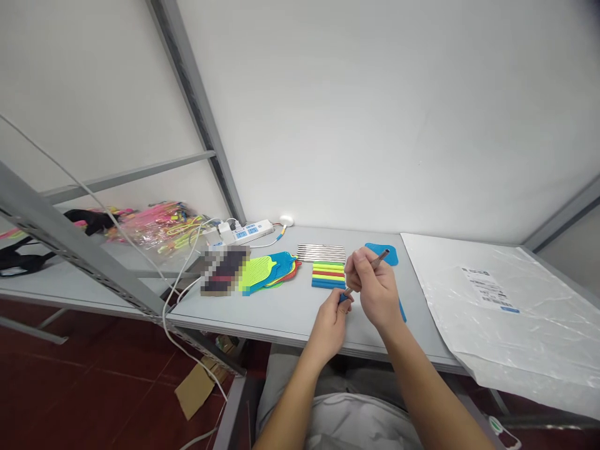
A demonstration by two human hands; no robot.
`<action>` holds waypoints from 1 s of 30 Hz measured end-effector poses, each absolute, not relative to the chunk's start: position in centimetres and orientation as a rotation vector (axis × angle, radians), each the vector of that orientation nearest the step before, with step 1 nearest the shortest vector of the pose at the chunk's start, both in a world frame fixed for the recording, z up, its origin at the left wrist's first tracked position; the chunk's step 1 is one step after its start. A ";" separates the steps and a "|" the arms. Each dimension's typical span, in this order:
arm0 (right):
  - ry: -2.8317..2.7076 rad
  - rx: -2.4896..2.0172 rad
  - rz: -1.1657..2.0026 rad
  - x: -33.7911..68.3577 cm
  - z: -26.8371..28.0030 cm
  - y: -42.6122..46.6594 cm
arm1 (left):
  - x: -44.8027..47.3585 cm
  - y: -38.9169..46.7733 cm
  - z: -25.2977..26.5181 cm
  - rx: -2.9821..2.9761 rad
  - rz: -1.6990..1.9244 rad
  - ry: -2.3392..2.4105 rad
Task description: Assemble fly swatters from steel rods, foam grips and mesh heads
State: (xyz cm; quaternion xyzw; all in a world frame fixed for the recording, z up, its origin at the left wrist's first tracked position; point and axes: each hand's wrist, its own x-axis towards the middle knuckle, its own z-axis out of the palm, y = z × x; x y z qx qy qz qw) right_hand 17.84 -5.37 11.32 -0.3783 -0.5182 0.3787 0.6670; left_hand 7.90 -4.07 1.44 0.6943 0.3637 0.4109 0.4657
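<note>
My right hand is closed around a slim metal tube, whose open end points up and to the right. Below it, my left hand pinches a short blue handle sleeve that sits at the tube's lower end; how far the tube goes in is hidden by the fingers. Just beyond my hands lies a row of green, yellow, red and blue handle sleeves. Several shiny metal rods lie side by side behind them. Behind my right hand, a blue flat piece shows partly, with a blue strip beside the wrist.
Perforated fly swatter heads in several colours fan out at left, beside a pixelated dark object. A power strip with cables stands behind. A white plastic bag covers the right side. A metal frame post rises at left.
</note>
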 end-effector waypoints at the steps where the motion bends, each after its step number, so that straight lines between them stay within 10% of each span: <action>1: -1.187 -0.871 0.850 17.8 11.3 -5.4 | 7.9 -4.1 1.4 1.702 1.011 0.892; 30: -1.084 -0.920 0.902 16.4 10.3 -3.1 | 8.0 -3.8 1.5 1.620 1.040 0.856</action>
